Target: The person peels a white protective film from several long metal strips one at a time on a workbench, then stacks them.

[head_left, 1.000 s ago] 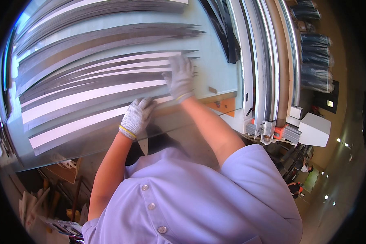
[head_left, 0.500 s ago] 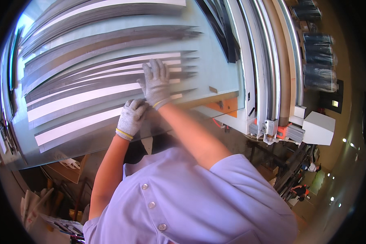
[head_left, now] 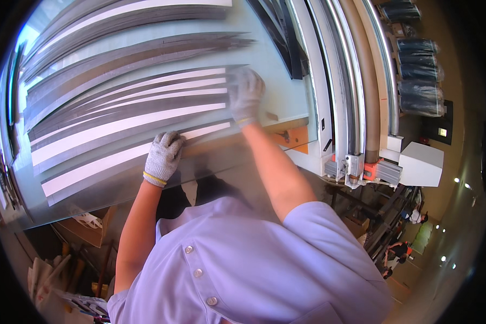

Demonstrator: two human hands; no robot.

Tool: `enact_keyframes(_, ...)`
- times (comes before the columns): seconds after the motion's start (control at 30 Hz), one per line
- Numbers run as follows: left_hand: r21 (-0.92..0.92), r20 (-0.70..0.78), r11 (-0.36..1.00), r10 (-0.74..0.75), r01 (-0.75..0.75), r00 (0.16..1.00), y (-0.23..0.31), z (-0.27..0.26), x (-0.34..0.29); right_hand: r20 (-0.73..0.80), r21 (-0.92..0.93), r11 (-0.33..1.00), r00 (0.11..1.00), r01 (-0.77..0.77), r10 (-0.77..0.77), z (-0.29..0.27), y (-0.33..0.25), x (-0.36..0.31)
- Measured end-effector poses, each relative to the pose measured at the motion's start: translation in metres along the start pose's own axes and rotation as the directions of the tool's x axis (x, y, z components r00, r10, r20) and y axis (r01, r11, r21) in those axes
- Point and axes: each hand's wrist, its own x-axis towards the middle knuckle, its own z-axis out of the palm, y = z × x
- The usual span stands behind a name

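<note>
Long thin dark grey strips, several with a white band, lie side by side across a pale table. My left hand (head_left: 163, 157), in a grey knit glove with a yellow cuff line, rests at the near edge of the closest white-banded strip (head_left: 100, 162). Its fingers are curled and pressed together; what is under them is hidden. At the right ends of the middle strips (head_left: 167, 110) is my right hand (head_left: 247, 93), gloved likewise. Motion smears its fingers, and I cannot tell whether they grip the dark strip ends there.
More strips (head_left: 140, 51) lie farther back on the table (head_left: 278, 102). Dark bars (head_left: 281, 40) rest at its far right. Beyond its right edge runs a machine with long metal rails (head_left: 343, 81) and a white end box (head_left: 421, 163). Black wrapped bundles (head_left: 418, 70) stand farther right.
My right hand has moved right, from on top of the strips to their right ends. My left hand stays by the nearest strip, its position shifted slightly left and down in view.
</note>
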Motion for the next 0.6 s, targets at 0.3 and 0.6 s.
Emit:
enact_keyframes(0.3, 0.074, -0.042, 0.996, 0.053, -0.05, 0.998, 0.006, 0.002, 0.0, 0.198, -0.176, 0.981, 0.973, -0.083, 0.117, -0.093, 0.064, -0.138)
enact_keyframes(0.6, 0.091, 0.068, 0.989, 0.114, -0.12, 0.991, 0.064, 0.032, 0.023, 0.451, -0.048, 0.963, 0.866, 0.264, -0.215, -0.136, 0.033, -0.172)
